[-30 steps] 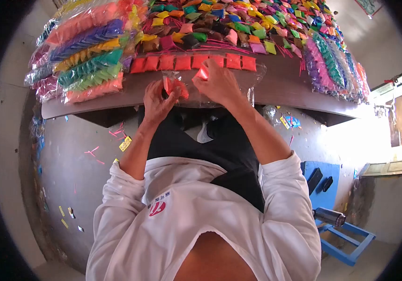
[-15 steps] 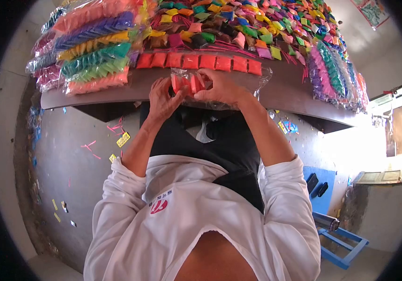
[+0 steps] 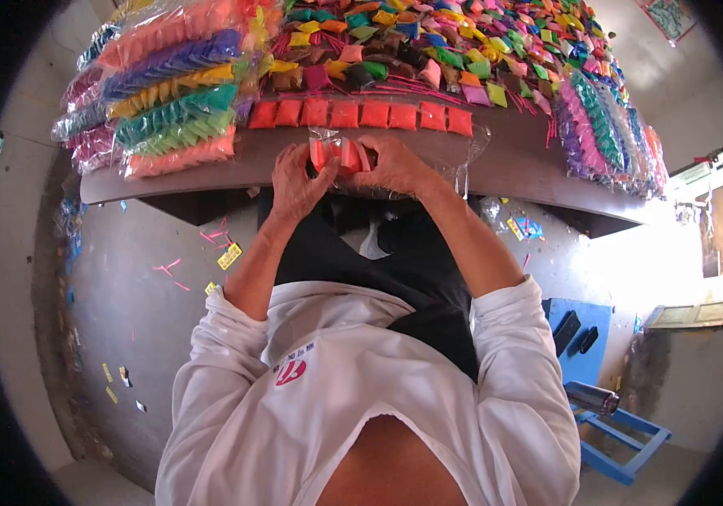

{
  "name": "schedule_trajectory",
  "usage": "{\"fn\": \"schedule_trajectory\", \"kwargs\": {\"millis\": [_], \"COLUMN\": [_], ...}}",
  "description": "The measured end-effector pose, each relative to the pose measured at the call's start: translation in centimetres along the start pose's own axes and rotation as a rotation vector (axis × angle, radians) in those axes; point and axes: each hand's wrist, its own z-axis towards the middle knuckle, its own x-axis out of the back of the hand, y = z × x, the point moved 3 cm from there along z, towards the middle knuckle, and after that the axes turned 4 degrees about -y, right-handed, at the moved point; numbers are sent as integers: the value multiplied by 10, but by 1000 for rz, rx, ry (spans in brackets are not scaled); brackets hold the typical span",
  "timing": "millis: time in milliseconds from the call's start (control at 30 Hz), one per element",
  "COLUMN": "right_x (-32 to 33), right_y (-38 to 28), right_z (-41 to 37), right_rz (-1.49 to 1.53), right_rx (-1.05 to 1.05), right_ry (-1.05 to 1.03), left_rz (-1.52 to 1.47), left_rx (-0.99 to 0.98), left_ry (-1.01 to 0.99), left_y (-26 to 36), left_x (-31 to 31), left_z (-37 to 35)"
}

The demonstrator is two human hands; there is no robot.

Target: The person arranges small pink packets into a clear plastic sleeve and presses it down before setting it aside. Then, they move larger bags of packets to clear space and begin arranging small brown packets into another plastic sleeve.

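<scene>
Between my two hands, at the table's near edge, is a small group of red packets with clear plastic film around them. My left hand grips the packets from the left, thumb in front. From the right, the fingers of my right hand are closed on the same packets. Just beyond my hands a row of flat red packets lies side by side on the brown table. A loose clear plastic bag spreads out to the right of my right hand.
Stacked clear bags of coloured packets stand at the left, more bagged packets at the right. A heap of loose colourful packets covers the back. Scraps litter the floor. A blue stool stands at lower right.
Both hands keep hold of the red packets, which are pressed a little closer together. The whole view has shifted slightly, moving the scene a bit rightward in the picture.
</scene>
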Motion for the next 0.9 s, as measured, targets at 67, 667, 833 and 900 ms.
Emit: {"fn": "schedule_trajectory", "kwargs": {"millis": [67, 667, 833, 900], "right_x": [-1, -7, 0, 9], "right_y": [-4, 3, -9, -23], "right_z": [-3, 14, 5, -6], "right_rz": [-6, -7, -101, -98], "right_rx": [22, 123, 131, 117], "right_ry": [11, -41, -63, -96], "left_rz": [5, -172, -152, -115], "left_rx": [-18, 69, 121, 89], "left_ry": [13, -26, -71, -52], "left_y": [-2, 0, 3, 2], "left_x": [-1, 2, 4, 3], "left_z": [-1, 0, 1, 1]}}
